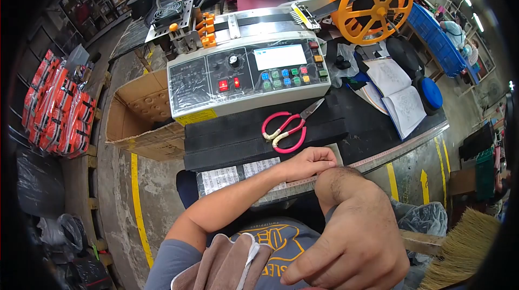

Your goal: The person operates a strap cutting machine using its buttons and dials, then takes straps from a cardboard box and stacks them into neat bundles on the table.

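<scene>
My left hand (310, 163) is at the table's front edge, its fingers curled against my bent right arm, which hides the fingertips. Large and close to the camera, my right hand (351, 241) is raised with its fingers bent inward; the frame's lower edge cuts them off, so anything in them is hidden. Scissors with red handles (285, 131) lie on black strips (232, 141) just beyond my left hand. Printed label sheets (219, 179) and a tape measure (378, 157) run along the table edge. Brown glove-like cloth (221, 263) shows before my chest.
A control machine (216, 76) with a lit screen stands behind the scissors. An orange reel (373, 6) rises at its right. An open notebook (397, 95) lies on the table's right. A cardboard box (140, 106) stands left, a broom (465, 252) lower right.
</scene>
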The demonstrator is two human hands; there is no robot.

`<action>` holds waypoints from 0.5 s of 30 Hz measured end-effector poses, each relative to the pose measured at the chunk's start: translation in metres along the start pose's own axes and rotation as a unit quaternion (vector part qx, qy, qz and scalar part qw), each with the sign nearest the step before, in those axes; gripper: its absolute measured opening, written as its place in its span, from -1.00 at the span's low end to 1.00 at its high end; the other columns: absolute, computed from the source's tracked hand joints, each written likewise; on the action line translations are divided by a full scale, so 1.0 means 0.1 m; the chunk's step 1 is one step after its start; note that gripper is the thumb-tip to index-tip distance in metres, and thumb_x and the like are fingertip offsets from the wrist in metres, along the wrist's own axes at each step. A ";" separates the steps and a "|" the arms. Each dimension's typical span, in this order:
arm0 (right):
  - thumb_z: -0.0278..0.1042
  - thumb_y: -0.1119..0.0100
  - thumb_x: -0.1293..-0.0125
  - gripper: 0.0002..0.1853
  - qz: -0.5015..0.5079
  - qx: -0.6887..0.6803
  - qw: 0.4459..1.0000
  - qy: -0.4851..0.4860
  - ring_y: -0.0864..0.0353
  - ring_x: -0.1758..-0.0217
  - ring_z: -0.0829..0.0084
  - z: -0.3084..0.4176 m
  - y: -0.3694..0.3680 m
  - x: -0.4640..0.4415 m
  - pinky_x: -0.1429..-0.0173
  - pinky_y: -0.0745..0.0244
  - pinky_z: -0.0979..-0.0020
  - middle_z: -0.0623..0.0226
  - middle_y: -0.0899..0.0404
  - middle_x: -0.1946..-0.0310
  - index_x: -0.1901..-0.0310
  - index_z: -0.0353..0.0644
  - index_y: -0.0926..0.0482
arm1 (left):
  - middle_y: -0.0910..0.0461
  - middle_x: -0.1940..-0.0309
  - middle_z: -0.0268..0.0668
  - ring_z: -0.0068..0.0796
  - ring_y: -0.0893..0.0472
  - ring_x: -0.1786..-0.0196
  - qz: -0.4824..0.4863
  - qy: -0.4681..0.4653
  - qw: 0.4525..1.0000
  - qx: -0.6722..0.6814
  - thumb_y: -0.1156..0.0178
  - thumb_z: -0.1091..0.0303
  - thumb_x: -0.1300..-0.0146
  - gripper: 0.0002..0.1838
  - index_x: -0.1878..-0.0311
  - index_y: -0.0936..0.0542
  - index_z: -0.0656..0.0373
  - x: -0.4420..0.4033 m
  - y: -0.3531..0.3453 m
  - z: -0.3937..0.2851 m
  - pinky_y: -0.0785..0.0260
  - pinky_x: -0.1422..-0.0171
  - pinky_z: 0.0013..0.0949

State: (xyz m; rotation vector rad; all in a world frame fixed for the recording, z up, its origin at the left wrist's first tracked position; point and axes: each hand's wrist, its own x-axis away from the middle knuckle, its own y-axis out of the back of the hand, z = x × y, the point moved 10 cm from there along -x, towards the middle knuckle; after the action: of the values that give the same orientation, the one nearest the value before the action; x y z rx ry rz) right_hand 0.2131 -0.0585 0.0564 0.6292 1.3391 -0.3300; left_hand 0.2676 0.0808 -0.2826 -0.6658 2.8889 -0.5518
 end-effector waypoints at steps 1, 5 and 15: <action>-0.57 -0.15 -0.25 -0.72 0.006 0.004 1.000 0.003 -0.62 0.53 0.27 0.00 0.01 -0.01 0.08 -0.74 0.01 0.20 -0.57 0.64 0.63 -0.23 -0.60 | -0.69 0.08 -0.44 -0.71 -0.61 -0.01 0.000 0.000 1.000 0.000 -0.19 0.27 -0.64 -0.80 -0.04 -0.64 0.22 0.00 0.00 0.01 -0.48 -0.19 -0.47; -0.59 -0.13 -0.25 -0.72 -0.011 0.007 1.000 -0.001 -0.57 0.57 0.32 0.09 0.06 -0.02 0.14 -0.73 0.10 0.23 -0.55 0.65 0.63 -0.24 -0.59 | -0.69 0.06 -0.44 -0.70 -0.62 -0.02 0.007 0.003 1.000 0.014 -0.19 0.26 -0.64 -0.79 -0.06 -0.64 0.22 0.00 0.00 0.02 -0.50 -0.18 -0.45; -0.59 -0.23 -0.25 -0.77 0.015 -0.178 0.984 -0.024 -0.53 0.61 0.44 0.10 0.36 -0.22 0.10 -0.76 0.20 0.31 -0.53 0.67 0.58 -0.30 -0.64 | -0.66 0.15 -0.48 -0.73 -0.55 0.14 -0.008 -0.008 1.000 0.021 -0.19 0.26 -0.63 -0.80 -0.05 -0.64 0.20 0.01 -0.02 -0.06 -0.43 0.04 -0.48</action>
State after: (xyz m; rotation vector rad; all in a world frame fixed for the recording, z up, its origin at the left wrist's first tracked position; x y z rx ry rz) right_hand 0.2366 -0.0394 0.0874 0.3385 1.3002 -0.0753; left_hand 0.2663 0.0805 -0.2760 -0.6841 2.8504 -0.6049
